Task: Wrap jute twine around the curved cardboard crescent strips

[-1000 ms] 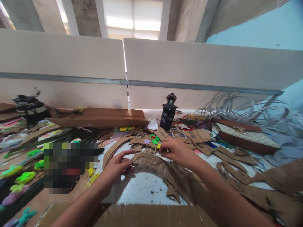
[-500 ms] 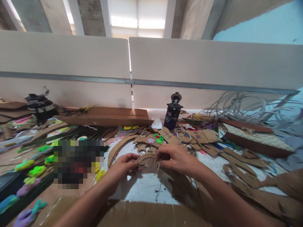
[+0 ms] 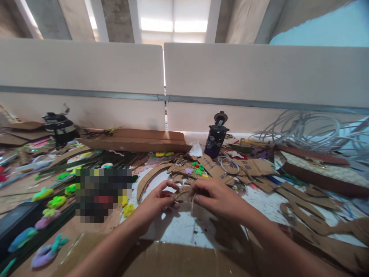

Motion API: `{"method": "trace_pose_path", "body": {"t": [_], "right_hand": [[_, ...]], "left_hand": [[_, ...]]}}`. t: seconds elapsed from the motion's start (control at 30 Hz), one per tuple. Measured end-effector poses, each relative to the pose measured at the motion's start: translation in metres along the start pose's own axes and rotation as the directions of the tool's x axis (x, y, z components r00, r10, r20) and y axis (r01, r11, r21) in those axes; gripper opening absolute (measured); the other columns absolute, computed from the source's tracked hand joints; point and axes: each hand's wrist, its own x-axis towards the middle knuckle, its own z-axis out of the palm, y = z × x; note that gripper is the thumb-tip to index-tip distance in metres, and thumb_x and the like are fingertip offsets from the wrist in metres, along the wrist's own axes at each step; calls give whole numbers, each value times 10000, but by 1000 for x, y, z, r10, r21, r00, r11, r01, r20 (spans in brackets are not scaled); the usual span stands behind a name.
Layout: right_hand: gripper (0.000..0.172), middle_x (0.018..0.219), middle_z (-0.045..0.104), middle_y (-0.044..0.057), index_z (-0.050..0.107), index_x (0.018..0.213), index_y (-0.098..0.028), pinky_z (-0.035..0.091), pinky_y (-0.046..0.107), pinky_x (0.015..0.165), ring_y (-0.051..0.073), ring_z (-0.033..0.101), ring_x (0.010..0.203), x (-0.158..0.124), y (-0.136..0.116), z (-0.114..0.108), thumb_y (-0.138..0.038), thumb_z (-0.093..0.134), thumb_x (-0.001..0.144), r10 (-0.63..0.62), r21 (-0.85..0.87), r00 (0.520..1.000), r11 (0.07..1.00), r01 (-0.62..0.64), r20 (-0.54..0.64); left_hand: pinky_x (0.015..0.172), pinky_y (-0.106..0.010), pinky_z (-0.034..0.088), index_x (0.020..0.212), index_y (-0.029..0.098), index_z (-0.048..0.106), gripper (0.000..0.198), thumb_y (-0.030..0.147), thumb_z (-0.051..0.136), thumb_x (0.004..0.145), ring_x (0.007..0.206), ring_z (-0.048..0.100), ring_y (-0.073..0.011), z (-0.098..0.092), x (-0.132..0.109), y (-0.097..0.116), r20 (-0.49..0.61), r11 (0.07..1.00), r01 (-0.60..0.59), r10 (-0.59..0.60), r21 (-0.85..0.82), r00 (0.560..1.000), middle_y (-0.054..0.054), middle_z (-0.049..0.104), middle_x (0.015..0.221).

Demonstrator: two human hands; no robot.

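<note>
A curved cardboard piece wrapped in brown twine (image 3: 183, 195) is held low over the white work surface (image 3: 178, 227). My left hand (image 3: 163, 196) pinches its left end between thumb and fingers. At the other end, my right hand (image 3: 211, 192) has its fingers closed on the twine, and a loose strand (image 3: 193, 204) hangs below them. Just beyond lies a larger twine-covered arc (image 3: 177, 169) bearing a purple flower (image 3: 188, 171) and a green and red decoration (image 3: 198, 167). A plain cardboard arc (image 3: 147, 179) curves around on the left.
A dark bottle (image 3: 215, 138) with a raised lid stands behind my hands. Cardboard cutouts (image 3: 302, 200), a handbag (image 3: 317, 165) and coiled clear tubing (image 3: 288, 132) lie on the right. Fuzzy colored flowers (image 3: 56, 202) and a pixelated patch are on the left.
The view has shifted slightly, so most things sit farther right. The right fingers have moved closer in over the wrapped arc, and the twine strand's hanging end has changed shape.
</note>
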Motion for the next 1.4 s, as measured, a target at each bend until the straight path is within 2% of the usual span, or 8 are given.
{"method": "trace_pose_path", "body": {"t": [0.13, 0.33, 0.43, 0.57, 0.83, 0.97, 1.1, 1.4], "right_hand": [[150, 854, 686, 31, 738, 872, -190, 394, 260, 714, 179, 608, 809, 1, 0, 5, -153, 602, 920, 0, -90, 998, 996, -6, -65], [98, 840, 679, 22, 750, 852, -180, 393, 257, 714, 169, 609, 805, 1, 0, 12, -148, 669, 897, 4, -168, 995, 986, -20, -98], [99, 850, 670, 24, 740, 846, -176, 397, 259, 717, 170, 616, 809, 0, 2, 13, -133, 664, 892, 10, -227, 994, 973, -35, -110], [127, 856, 655, 27, 712, 830, -169, 385, 255, 695, 165, 611, 791, 0, 1, 14, -121, 624, 908, 1, -304, 992, 952, -39, -126], [161, 823, 641, 23, 691, 775, -171, 352, 259, 647, 159, 589, 736, -1, 0, 16, -150, 620, 918, -38, -375, 992, 927, -11, -121], [121, 913, 669, 32, 720, 933, -202, 392, 272, 703, 179, 618, 818, -2, -1, 14, -130, 628, 901, -41, -292, 993, 956, 8, -108], [353, 1059, 682, 43, 682, 1146, -227, 432, 288, 788, 196, 635, 932, -4, -7, 11, -82, 680, 824, -55, -129, 993, 991, 41, -107], [187, 904, 653, 10, 687, 859, -185, 438, 264, 781, 160, 623, 878, 0, -17, 29, -4, 661, 819, -17, 99, 982, 994, 36, -190]], "left_hand": [[638, -263, 375, 833, 185, 629, 204, 296, 732, 697, 758, 621, -168, 2, 1, 0, 28, 999, 1, -2, 35, 1000, -18, 658, 816], [679, -274, 397, 826, 172, 685, 156, 274, 697, 709, 794, 598, -177, 3, 1, 0, 31, 995, -16, 13, 94, 999, -22, 668, 813], [711, -291, 416, 856, 168, 701, 179, 305, 681, 742, 814, 604, -189, 3, -2, 2, 26, 996, -20, 18, 87, 999, -39, 683, 852], [737, -315, 434, 877, 160, 718, 352, 491, 600, 865, 847, 611, -207, 2, -2, 2, 43, 993, -63, 58, 103, 997, -77, 697, 944], [673, -279, 393, 764, 175, 640, 370, 537, 720, 760, 737, 587, -175, 4, 3, 0, 21, 987, -32, 29, 160, 999, -23, 661, 762], [674, -276, 386, 756, 178, 633, 333, 501, 714, 756, 733, 585, -173, 4, 2, 1, 7, 986, -22, 21, 168, 1000, -18, 660, 748], [669, -274, 390, 755, 177, 641, 287, 457, 704, 753, 714, 570, -166, 5, 2, 1, 5, 988, -24, 23, 153, 1000, -10, 655, 738], [675, -286, 409, 764, 175, 653, 285, 457, 696, 759, 732, 557, -175, 7, 4, -2, 40, 983, -73, 67, 168, 997, -6, 625, 741]]}}
